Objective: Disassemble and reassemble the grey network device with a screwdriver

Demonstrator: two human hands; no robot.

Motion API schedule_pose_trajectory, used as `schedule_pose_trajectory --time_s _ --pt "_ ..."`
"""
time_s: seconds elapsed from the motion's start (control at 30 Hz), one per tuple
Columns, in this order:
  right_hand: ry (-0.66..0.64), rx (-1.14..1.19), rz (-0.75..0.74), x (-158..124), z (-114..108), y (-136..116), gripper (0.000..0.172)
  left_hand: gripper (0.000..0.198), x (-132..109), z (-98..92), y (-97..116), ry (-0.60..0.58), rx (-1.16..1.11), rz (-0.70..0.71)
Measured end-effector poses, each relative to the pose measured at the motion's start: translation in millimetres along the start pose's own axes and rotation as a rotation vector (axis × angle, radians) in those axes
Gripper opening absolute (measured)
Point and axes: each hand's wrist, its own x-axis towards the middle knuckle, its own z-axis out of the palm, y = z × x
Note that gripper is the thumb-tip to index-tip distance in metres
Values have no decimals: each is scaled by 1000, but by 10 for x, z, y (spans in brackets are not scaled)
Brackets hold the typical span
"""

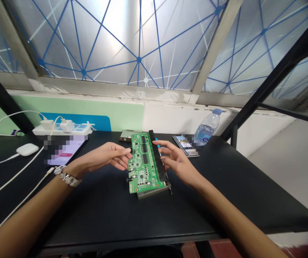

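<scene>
A green circuit board [139,172] with chips and small parts is held tilted above the desk. A long black strip [157,157] runs along its right side. My left hand [113,156] is at the board's left edge, thumb in front and fingers curled behind, pinching it. From the right, my right hand [179,163] grips the black strip with its fingertips. A slim blue object [156,142] shows partly behind the strip; its kind is hidden. Under the board's lower end a grey piece [151,193] sticks out, with a thin metal tip beside it.
Behind the board lies a small greenish-grey box [125,135]. A phone [186,145] and a water bottle [208,127] are at the right. To the left are a tablet [67,150], a white earbud case [27,149], loose white cables and a power strip [62,128].
</scene>
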Motion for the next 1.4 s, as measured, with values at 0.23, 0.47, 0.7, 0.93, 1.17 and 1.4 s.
schedule_pose_trajectory --time_s 0.23,0.47,0.7,0.93,1.17,1.4 --pt "-61 48 -38 -53 69 -34 70 40 1 20 4 10 84 20" --pt "-147 105 -82 -113 117 -17 84 46 -32 41 33 -56 83 67" --pt "-215 54 -138 -232 206 -120 80 59 -80 244 66 -169 -8 266" --pt "-183 -106 -189 -270 271 -150 72 58 -55 349 43 -93 -39 328" --pt "-196 -124 -219 -251 265 -118 73 60 -49 341 33 -113 -69 309" --pt "-206 -151 -244 -260 263 -122 75 61 -41 328 7 -106 -70 305"
